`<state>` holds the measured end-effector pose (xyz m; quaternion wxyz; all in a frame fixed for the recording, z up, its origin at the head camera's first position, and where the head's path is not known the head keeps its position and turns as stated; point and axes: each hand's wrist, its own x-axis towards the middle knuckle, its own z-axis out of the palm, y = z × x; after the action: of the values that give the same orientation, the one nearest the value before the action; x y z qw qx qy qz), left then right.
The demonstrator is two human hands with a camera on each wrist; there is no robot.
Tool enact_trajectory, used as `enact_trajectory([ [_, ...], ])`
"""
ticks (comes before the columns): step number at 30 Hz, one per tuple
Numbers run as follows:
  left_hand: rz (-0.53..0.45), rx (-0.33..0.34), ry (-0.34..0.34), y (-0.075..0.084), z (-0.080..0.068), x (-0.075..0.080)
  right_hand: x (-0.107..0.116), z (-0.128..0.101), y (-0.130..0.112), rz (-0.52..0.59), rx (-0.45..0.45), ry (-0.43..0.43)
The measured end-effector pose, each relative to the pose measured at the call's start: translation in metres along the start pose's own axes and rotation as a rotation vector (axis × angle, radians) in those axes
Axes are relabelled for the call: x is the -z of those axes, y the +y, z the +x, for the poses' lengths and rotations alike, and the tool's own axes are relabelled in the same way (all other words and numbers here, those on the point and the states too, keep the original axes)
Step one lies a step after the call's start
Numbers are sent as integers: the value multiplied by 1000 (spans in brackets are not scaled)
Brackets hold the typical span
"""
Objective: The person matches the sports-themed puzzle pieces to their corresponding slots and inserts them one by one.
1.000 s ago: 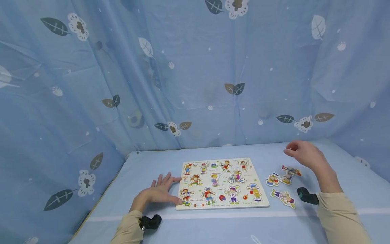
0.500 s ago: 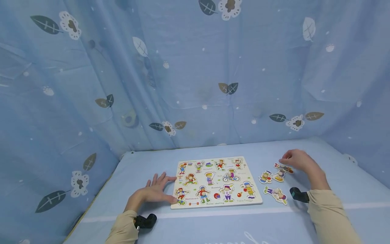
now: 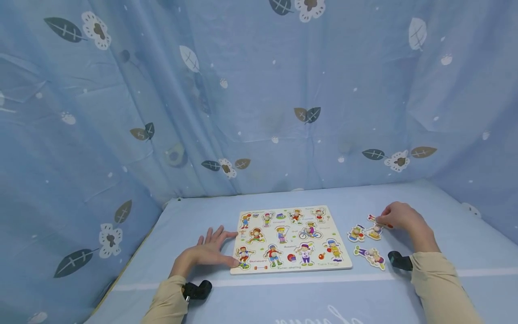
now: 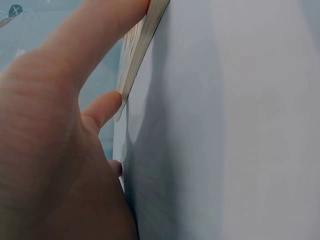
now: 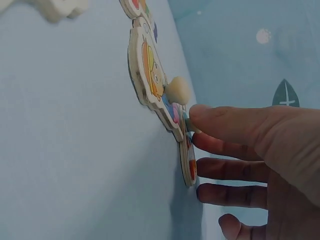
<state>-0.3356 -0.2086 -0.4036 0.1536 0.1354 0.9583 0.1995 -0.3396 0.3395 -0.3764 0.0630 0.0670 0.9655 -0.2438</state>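
Observation:
A wooden knob puzzle board with sports figures lies flat on the table. My left hand rests at its left side, fingers spread, with thumb and forefinger touching its edge; the left wrist view shows these fingertips against the board's edge. To the right, my right hand pinches a small knob on the farthest loose puzzle piece, which is partly hidden by the fingers. In the right wrist view, another puzzle piece with a pale round knob overlaps it, near the thumb.
Next to these lies a puzzle piece with a round knob. Nearer the front is a separate puzzle piece in purple and green. A blue patterned curtain hangs behind the table.
My right hand has come down from above the loose pieces, and its thumb and fingers have closed on the farthest piece's knob. The left hand stays at the board's edge.

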Motion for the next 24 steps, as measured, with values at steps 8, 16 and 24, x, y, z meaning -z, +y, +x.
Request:
enact_trajectory([
  [8,-1,4,0,-1,1,1,1,-1,-4,-70,-6,32],
  [16,13,6,-4,2,-3,0,1,-1,-3,-80,-2,38],
  [24,13,14,-6,3,-2,1,7,-2,-10,-39,58,42],
])
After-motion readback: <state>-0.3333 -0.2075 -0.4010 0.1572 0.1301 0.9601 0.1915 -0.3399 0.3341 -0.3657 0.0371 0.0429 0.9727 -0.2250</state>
